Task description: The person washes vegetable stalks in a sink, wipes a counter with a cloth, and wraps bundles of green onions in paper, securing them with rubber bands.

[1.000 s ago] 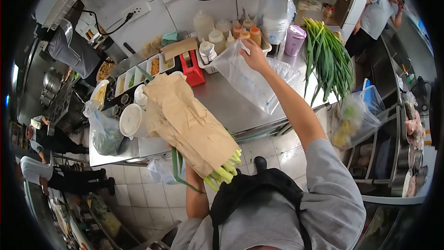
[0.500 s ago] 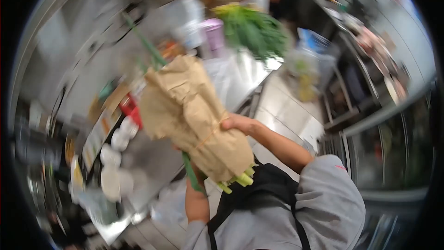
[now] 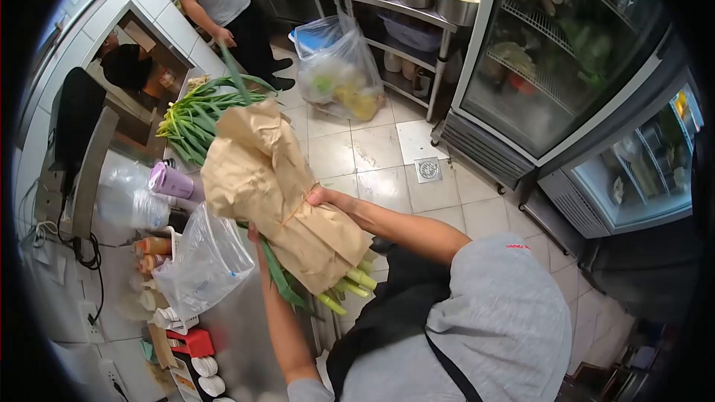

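Note:
A bundle of leek-like green stalks point(image 3: 360, 278) wrapped in brown paper point(image 3: 253, 171) is held in front of me, tilted, with a rubber band around the paper. Pale stalk ends stick out at the lower right, and a long leaf pokes from the top. My right hand point(image 3: 333, 199) grips the paper by the band, thumb on top. Under the bundle's left side, my left hand point(image 3: 255, 233) supports it, its fingers mostly hidden. A loose green leaf point(image 3: 281, 275) hangs beside the left forearm. Beyond the paper lies a bunch of long green onions point(image 3: 195, 123).
A plastic bag point(image 3: 205, 264), a purple cup point(image 3: 170, 180) and sauce bottles point(image 3: 154, 247) crowd the steel counter. On the tiled floor sits a clear bag of produce point(image 3: 339, 78). Glass-door fridges point(image 3: 558, 45) stand at right. Another person point(image 3: 212, 4) stands at the back.
My view has swung right, bringing the fridges, floor and other person into fuller view. Both hands still hold the wrapped bundle, which has turned with me.

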The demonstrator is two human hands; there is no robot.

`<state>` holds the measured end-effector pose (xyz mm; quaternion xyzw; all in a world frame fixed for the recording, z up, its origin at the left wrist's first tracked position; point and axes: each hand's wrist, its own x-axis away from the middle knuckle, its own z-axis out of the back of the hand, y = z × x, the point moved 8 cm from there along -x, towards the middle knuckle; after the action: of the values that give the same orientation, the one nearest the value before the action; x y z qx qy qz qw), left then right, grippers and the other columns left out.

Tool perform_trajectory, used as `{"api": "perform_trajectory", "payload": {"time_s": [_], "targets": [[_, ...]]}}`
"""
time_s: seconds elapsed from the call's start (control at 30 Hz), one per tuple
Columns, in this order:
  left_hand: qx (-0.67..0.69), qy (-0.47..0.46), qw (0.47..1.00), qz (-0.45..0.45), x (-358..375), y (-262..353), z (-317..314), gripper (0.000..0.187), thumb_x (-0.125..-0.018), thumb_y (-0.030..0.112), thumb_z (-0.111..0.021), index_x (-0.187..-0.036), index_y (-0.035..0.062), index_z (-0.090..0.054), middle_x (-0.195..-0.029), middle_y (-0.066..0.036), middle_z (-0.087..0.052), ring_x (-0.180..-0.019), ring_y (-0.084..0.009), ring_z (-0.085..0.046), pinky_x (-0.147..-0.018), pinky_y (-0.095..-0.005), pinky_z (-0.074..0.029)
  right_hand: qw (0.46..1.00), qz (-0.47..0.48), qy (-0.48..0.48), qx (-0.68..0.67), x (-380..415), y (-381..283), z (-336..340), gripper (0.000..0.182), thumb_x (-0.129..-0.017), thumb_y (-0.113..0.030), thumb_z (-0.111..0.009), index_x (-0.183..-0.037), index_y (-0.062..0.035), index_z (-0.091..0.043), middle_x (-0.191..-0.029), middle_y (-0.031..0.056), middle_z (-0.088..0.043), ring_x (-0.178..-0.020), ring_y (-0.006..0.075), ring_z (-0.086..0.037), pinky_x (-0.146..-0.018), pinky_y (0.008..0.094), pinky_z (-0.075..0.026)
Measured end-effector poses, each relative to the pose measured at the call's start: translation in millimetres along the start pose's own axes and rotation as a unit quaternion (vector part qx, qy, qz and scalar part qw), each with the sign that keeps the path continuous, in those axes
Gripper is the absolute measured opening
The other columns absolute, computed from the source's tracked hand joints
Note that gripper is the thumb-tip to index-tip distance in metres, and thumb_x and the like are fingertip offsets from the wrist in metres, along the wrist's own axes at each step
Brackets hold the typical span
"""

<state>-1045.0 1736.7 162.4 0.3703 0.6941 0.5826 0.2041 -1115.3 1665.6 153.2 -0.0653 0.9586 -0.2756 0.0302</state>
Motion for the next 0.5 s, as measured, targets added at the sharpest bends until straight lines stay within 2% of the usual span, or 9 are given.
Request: {"api": "perform_trajectory", "payload": {"time_s": [0.17, 0.2, 0.23, 0.27, 0.3, 0.37, 0.4, 0.43, 0.5], "targets": [[-0.104, 0.046, 0.993, -0.019, -20.7, 9.0, 3.9, 0.063, -0.090, 0.048, -0.039, -0.128, -0.0024, -0.036, -0.117, -0.015, -0.052, -0.105, -0.0236, -0.052, -0.089, -0.0346, -0.042, 0.999, 0.010, 0.021, -0.030, 1.2, -14.7, 34.0, 0.063, -0.066, -0.025, -0.070, -0.117, 0.0039, -0.047, -0.105, 0.0145, -0.059, -0.092, 0.0236, -0.060, -0.086, 0.0344, -0.049], [-0.224, -0.026, 0.969, -0.098, -45.5, -17.0, 38.8, 0.065, -0.091, 0.050, -0.036, -0.127, -0.0042, -0.037, -0.120, -0.013, -0.050, -0.108, -0.0197, -0.048, -0.093, -0.0306, -0.035, 0.999, 0.008, 0.028, -0.029, 1.8, -19.9, 44.0, 0.062, -0.066, -0.024, -0.070, -0.117, 0.0039, -0.047, -0.105, 0.0146, -0.059, -0.092, 0.0238, -0.060, -0.086, 0.0345, -0.049], [-0.285, 0.057, 0.953, -0.087, -26.9, 13.7, 20.2, 0.068, -0.091, 0.052, -0.036, -0.127, -0.0065, -0.036, -0.124, -0.016, -0.047, -0.113, -0.0225, -0.045, -0.095, -0.0315, -0.033, 0.999, 0.000, 0.033, -0.032, 2.4, -23.3, 53.0, 0.062, -0.067, -0.024, -0.070, -0.117, 0.0039, -0.047, -0.105, 0.0147, -0.059, -0.092, 0.0240, -0.060, -0.086, 0.0345, -0.049], [-0.340, 0.018, 0.938, -0.058, -29.6, 6.5, 28.3, 0.070, -0.093, 0.053, -0.028, -0.134, -0.0032, -0.030, -0.139, -0.013, -0.032, -0.128, -0.0217, -0.027, -0.106, -0.0304, -0.018, 0.999, -0.007, 0.042, -0.029, 2.8, -28.5, 64.6, 0.061, -0.067, -0.023, -0.070, -0.117, 0.0038, -0.047, -0.104, 0.0148, -0.059, -0.092, 0.0241, -0.060, -0.086, 0.0346, -0.049], [-0.349, 0.061, 0.934, -0.048, -22.5, 14.3, 33.1, 0.070, -0.093, 0.053, -0.028, -0.134, -0.0032, -0.030, -0.139, -0.013, -0.032, -0.128, -0.0217, -0.027, -0.106, -0.0304, -0.018, 0.998, -0.019, 0.047, -0.025, 2.1, -34.1, 74.7, 0.060, -0.067, -0.023, -0.069, -0.116, 0.0038, -0.047, -0.104, 0.0149, -0.059, -0.091, 0.0243, -0.060, -0.086, 0.0346, -0.049], [-0.242, 0.052, 0.968, -0.038, -12.4, 17.7, 12.3, 0.072, -0.093, 0.053, -0.028, -0.131, -0.0076, -0.032, -0.134, -0.018, -0.039, -0.125, -0.0243, -0.034, -0.105, -0.0326, -0.022, 0.997, -0.043, 0.061, -0.019, 4.4, -42.8, 96.0, 0.059, -0.067, -0.022, -0.069, -0.116, 0.0038, -0.048, -0.104, 0.0151, -0.059, -0.091, 0.0247, -0.061, -0.085, 0.0347, -0.049], [-0.219, 0.081, 0.967, -0.101, -10.9, 16.0, 20.7, 0.070, -0.093, 0.052, -0.028, -0.128, -0.0080, -0.037, -0.130, -0.018, -0.043, -0.123, -0.0244, -0.037, -0.105, -0.0330, -0.021, 0.996, -0.054, 0.070, -0.016, 6.5, -48.0, 107.7, 0.058, -0.067, -0.021, -0.069, -0.116, 0.0037, -0.048, -0.103, 0.0152, -0.059, -0.091, 0.0249, -0.061, -0.085, 0.0347, -0.049], [-0.298, 0.122, 0.939, -0.118, -3.2, 22.6, 33.3, 0.056, -0.093, 0.045, -0.038, -0.121, -0.0031, -0.048, -0.123, -0.021, -0.048, -0.118, -0.0276, -0.043, -0.102, -0.0352, -0.026, 0.995, -0.068, 0.073, -0.009, 12.3, -56.3, 116.6, 0.058, -0.068, -0.021, -0.069, -0.115, 0.0037, -0.048, -0.103, 0.0153, -0.059, -0.090, 0.0250, -0.061, -0.085, 0.0347, -0.049], [-0.565, 0.192, 0.786, -0.158, 16.3, 55.8, 45.8, 0.034, -0.088, 0.032, -0.053, -0.110, 0.0062, -0.060, -0.127, -0.020, -0.043, -0.114, -0.0277, -0.046, -0.095, -0.0355, -0.032, 0.979, -0.052, 0.199, 0.012, 27.5, -68.1, 136.4, 0.057, -0.065, -0.012, -0.064, -0.115, 0.0051, -0.045, -0.098, 0.0168, -0.060, -0.086, 0.0262, -0.062, -0.083, 0.0353, -0.051]]}}
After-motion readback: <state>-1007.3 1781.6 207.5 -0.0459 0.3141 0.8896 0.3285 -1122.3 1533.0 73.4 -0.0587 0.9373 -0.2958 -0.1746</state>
